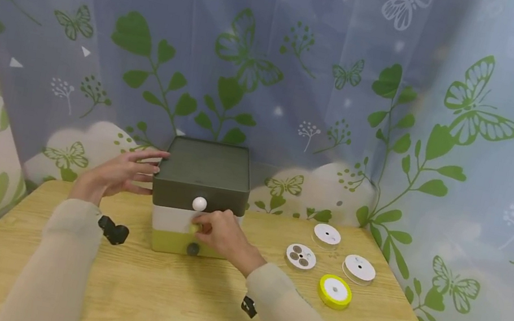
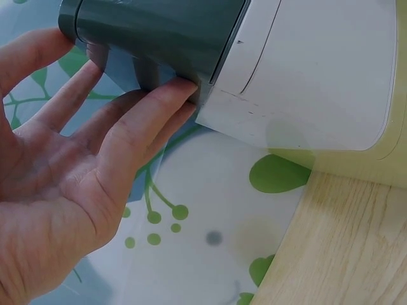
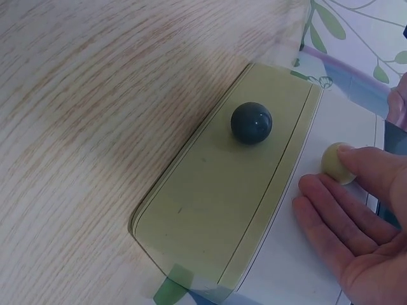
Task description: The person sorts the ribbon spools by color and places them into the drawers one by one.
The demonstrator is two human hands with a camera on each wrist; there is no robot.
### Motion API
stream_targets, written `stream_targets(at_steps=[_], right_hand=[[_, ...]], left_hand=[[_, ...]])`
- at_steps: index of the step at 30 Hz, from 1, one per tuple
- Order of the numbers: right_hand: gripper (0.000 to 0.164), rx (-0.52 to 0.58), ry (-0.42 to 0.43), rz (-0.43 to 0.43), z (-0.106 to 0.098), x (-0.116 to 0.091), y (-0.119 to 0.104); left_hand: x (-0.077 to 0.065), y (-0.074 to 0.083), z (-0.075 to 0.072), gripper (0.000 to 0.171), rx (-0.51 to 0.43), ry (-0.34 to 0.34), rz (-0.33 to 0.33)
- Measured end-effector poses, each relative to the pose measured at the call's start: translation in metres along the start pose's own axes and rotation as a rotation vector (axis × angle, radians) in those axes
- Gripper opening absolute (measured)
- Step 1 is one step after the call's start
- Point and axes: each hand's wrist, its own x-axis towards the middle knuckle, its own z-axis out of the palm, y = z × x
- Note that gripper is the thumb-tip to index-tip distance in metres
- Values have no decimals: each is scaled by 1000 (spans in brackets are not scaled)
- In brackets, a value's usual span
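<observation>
A small three-tier drawer box [image 1: 207, 163] stands on the table, its tiers dark green, white and yellow-green from top to bottom. My left hand [image 1: 117, 173] touches the dark top tier's left side with its fingertips, the fingers fairly straight. At the white middle drawer [image 1: 169, 219], my right hand [image 1: 225, 235] pinches a round pale yellow knob [image 3: 334, 166], the thumb lying on it. Below that, a dark round knob [image 3: 251, 123] sits on the yellow-green bottom drawer [image 3: 210, 203]. The top drawer bears a white knob [image 1: 199, 204]. All drawers look closed.
To the right on the wooden table [image 1: 149, 302] lie several flat spools: a yellow-rimmed one [image 1: 335, 291], one with brown round spots [image 1: 301, 256], and white ones [image 1: 327, 235]. A patterned curtain [image 1: 298, 104] hangs right behind the box.
</observation>
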Motion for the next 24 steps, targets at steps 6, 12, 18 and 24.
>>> stream_targets(at_steps=[6,12,18,24], right_hand=[[25,6,-2,8,-1,0,-1],[26,17,1,8,-2,-1,-2],[25,28,-11,19,-2,0,-2],[25,17,-11,15,-2,0,0]], left_hand=[[1,-1,-1,67,-2,7,-1],[1,0,0,67,-4,3,-2],[1,0,0,67,-8,4,-3],[1,-1,0,67,-5,1,1]])
